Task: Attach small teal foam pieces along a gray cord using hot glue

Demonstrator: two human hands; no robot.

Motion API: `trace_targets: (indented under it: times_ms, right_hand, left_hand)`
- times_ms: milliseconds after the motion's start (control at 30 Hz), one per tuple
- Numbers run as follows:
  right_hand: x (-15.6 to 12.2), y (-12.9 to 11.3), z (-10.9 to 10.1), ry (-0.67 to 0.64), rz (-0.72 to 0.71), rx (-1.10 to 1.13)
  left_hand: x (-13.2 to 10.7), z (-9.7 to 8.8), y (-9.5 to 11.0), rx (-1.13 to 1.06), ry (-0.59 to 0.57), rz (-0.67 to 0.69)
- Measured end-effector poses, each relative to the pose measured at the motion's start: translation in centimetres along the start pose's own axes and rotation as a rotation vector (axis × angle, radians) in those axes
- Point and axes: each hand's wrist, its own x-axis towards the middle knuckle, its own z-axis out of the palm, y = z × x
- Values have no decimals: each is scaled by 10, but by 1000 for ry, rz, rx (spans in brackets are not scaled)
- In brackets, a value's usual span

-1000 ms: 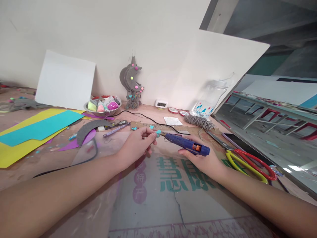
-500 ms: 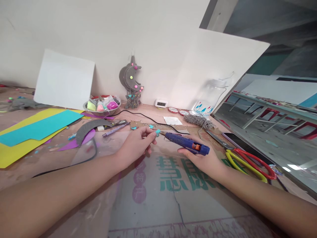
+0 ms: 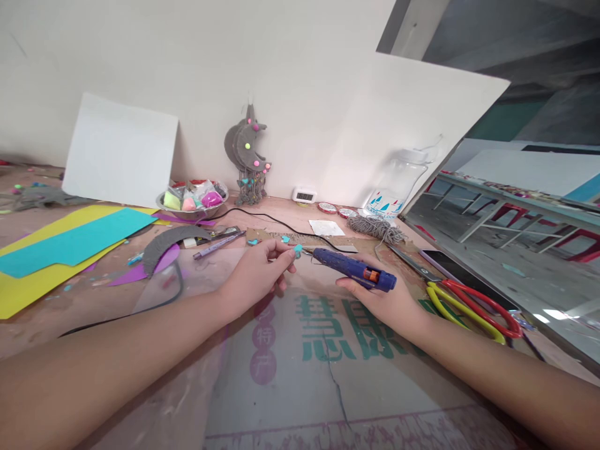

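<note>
The person's left hand (image 3: 257,272) has a narrow grip — thumb and fingers pinching a small turquoise piece (image 3: 298,250) above the printed sheet (image 3: 281,403). The right hand (image 3: 387,306) has its grip wrapped around a blue glue gun (image 3: 344,264), nozzle pointing at that piece; whether they touch is too small to tell. On the worktop (image 3: 281,212), scissors (image 3: 434,287) lie beside a phone (image 3: 462,275) — both near the right forearm.
</note>
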Motion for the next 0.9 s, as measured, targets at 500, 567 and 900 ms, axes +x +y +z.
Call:
trace_targets:
  times_ms: [500, 567, 900]
  right_hand:
    - [-1, -1, 0, -18, 8, 49]
    - [-2, 0, 0, -7, 11, 46]
    - [-1, -2, -2, -31, 15, 53]
  left_hand:
    - [0, 0, 0, -56, -6, -43]
    - [0, 0, -1, -60, -6, -33]
    - [1, 0, -2, -66, -9, -19]
